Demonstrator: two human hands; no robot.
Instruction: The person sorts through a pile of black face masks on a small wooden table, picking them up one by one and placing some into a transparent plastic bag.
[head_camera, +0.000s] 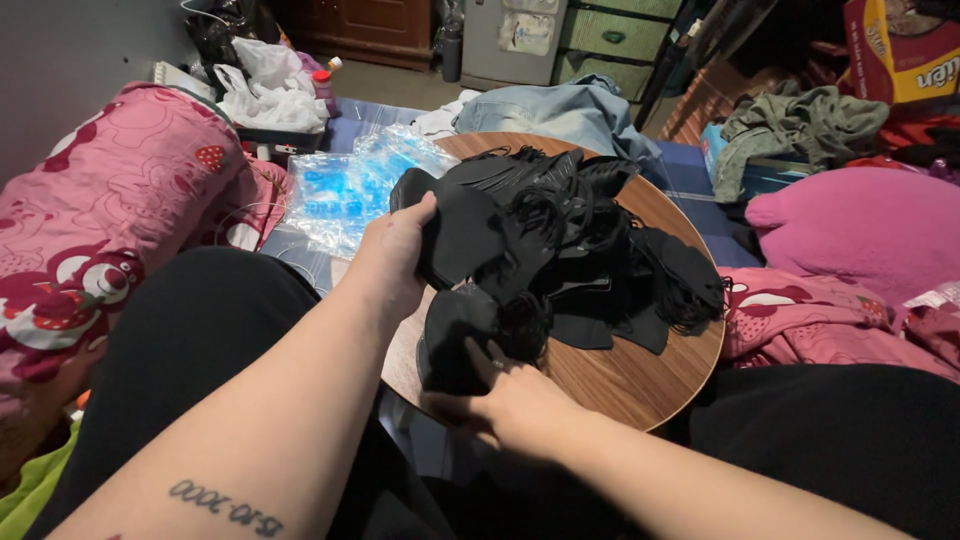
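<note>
Round wooden table (620, 385) carries a heap of black masks (590, 250). Left hand (395, 255) is closed around one mask (455, 225) at the heap's left edge. Right hand (500, 405) pinches another mask (455, 340) just below, at the near edge of the table.

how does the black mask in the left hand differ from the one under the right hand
The left hand holds its black mask lifted above the round wooden table, while the right hand presses the lower black mask at the table's near edge. The lifted mask looks spread open; the lower one looks more bunched. Both are black and lie next to the mask pile.
</note>
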